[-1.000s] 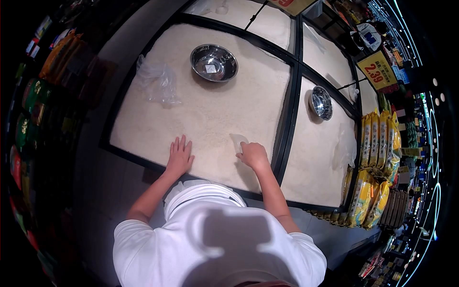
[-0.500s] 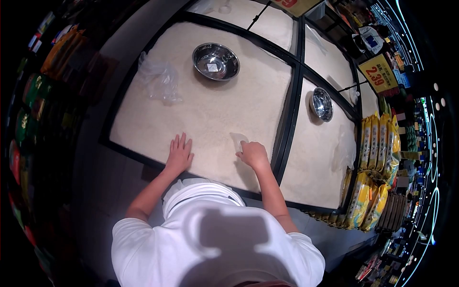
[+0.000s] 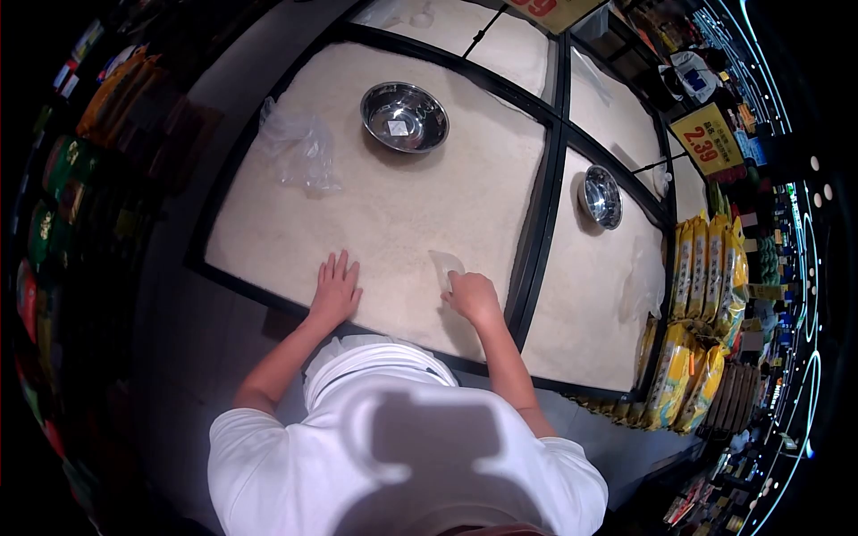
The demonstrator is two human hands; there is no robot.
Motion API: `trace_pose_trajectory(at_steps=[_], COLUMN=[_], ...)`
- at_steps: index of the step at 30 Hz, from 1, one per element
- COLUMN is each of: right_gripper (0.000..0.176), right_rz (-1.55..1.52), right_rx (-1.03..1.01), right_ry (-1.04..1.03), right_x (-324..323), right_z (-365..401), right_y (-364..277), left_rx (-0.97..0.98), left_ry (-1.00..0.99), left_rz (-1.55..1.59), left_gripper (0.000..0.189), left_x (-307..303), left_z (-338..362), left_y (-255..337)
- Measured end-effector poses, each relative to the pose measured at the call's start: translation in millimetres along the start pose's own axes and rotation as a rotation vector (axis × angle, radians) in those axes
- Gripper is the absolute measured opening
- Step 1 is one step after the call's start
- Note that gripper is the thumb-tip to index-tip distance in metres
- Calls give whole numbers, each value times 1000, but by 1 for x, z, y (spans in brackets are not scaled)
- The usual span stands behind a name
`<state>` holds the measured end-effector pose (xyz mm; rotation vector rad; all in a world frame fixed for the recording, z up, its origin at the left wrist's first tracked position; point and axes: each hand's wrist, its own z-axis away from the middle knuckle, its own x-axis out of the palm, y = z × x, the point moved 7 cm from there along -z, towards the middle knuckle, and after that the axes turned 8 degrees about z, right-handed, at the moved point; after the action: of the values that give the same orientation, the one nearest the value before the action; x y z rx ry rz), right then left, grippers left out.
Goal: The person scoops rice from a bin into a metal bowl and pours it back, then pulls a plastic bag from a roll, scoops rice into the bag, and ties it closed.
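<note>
My left hand (image 3: 336,288) lies flat with its fingers spread on the pale grain (image 3: 384,214) near the bin's front edge. To its right, my right hand (image 3: 470,297) is closed around a translucent scraper-like piece (image 3: 444,261), whose thin blade points up and left over the grain. Farther back in the same bin sits a shiny metal bowl (image 3: 405,117) with a small white label inside. A crumpled clear plastic bag (image 3: 302,154) lies on the grain at the left.
Black dividers (image 3: 539,223) separate the bins. The right bin holds a second metal bowl (image 3: 601,196) and a clear bag (image 3: 642,281). A yellow price sign (image 3: 708,141) stands behind, above stacked yellow packages (image 3: 706,268). Green packages (image 3: 67,170) line the far left.
</note>
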<state>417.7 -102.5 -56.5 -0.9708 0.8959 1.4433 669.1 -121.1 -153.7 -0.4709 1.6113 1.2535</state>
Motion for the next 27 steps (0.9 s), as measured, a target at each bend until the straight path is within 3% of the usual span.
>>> trace_pose_trajectory(at_steps=[12, 18, 24, 27], right_gripper=[28, 32, 48, 52], right_rz=[15, -52, -427, -681], right_rx=[-18, 95, 225, 355], right_ry=[14, -45, -106, -244], right_x=[-1, 21, 40, 41], right_z=[1, 14, 48, 63], right_y=[0, 27, 68, 85], left_rx=[-14, 7, 54, 95], left_ry=[-39, 63, 154, 239], left_rz=[18, 118, 228, 239], left_gripper=[60, 51, 32, 25], left_x=[-1, -3, -15, -26], left_z=[-1, 1, 2, 3], left_y=[1, -5, -1, 3])
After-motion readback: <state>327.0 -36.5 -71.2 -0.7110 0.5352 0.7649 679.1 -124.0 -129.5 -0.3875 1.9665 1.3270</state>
